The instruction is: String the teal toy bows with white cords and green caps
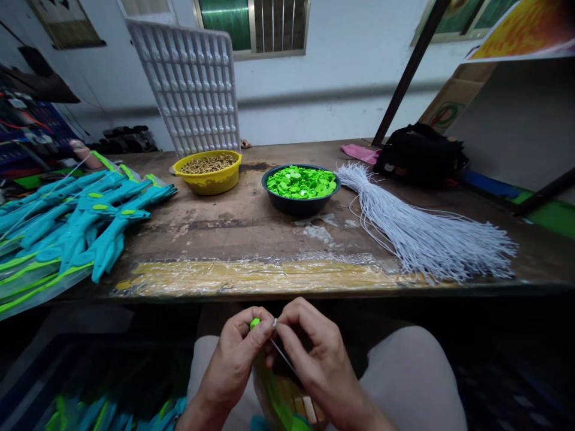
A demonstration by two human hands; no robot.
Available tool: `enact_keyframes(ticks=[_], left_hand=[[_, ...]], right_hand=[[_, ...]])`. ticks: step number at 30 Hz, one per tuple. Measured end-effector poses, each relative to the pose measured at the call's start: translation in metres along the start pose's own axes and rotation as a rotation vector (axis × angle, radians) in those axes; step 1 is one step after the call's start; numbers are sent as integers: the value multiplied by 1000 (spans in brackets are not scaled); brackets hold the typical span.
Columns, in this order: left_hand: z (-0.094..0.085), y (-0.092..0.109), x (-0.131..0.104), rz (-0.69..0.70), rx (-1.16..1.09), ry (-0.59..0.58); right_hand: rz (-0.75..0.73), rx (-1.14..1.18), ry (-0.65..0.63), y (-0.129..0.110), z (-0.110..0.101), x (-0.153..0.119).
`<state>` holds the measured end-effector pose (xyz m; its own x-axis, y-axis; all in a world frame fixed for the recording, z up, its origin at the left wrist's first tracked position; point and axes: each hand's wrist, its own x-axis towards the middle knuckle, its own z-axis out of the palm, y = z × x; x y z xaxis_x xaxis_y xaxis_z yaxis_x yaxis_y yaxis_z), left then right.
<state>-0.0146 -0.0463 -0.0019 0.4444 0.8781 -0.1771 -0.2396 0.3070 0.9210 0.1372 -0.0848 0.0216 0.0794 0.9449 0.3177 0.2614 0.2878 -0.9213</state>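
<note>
In front of the table edge, above the lap, my two hands work close together at a white cord (284, 354). My left hand (236, 354) pinches the bright green tip (254, 323) of a green plastic strip (275, 392) that hangs down toward the lap. My right hand (320, 353) holds the cord between thumb and fingertips. A small white loop or knot (275, 322) shows between the fingertips of both hands. Below, a bit of turquoise plastic (259, 422) is visible, but how it joins the strip is hidden.
On the table stand a yellow bowl (209, 182) of brass-coloured rings and a black bowl (299, 206) of green plastic pieces. A white cord bundle (417, 230) lies right; turquoise-and-green toy parts (85, 221) are piled left. More lie in a dark bin (90, 347) below.
</note>
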Motion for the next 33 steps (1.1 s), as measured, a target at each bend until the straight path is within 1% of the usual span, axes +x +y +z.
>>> enact_keyframes(ticks=[2, 4, 5, 7, 10, 12, 15, 17, 20, 23, 25, 27, 29, 33], left_hand=[[-1, 0, 0, 4, 12, -3], [-2, 0, 0, -2, 25, -3], [-2, 0, 0, -7, 28, -3], [-2, 0, 0, -9, 35, 0], [-2, 1, 0, 2, 53, 16], [-2, 1, 0, 2, 66, 10], [-3, 0, -1, 11, 92, 1], [-4, -2, -1, 28, 136, 27], [-7, -3, -2, 54, 189, 69], [-11, -4, -1, 81, 191, 91], [-13, -4, 0, 82, 164, 113], [-14, -4, 1, 65, 127, 139], [-13, -3, 2, 36, 97, 158], [-13, 0, 7, -12, 53, 195]], right_hand=[[127, 89, 11, -1, -2, 2], [192, 138, -2, -2, -4, 3], [201, 150, -20, -2, -5, 3], [168, 132, -71, -2, -6, 4], [27, 30, -126, -1, -5, 4], [-49, -29, -145, 1, -4, 5], [-110, -120, -141, 3, -4, 6], [-116, -181, -155, 3, -7, 6], [-101, -284, -217, 0, -17, 7], [-95, -396, -306, -4, -30, 8], [-71, -448, -388, -5, -35, 9], [-37, -471, -466, -5, -34, 11], [-11, -462, -512, -2, -29, 13], [22, -392, -510, 6, -21, 16]])
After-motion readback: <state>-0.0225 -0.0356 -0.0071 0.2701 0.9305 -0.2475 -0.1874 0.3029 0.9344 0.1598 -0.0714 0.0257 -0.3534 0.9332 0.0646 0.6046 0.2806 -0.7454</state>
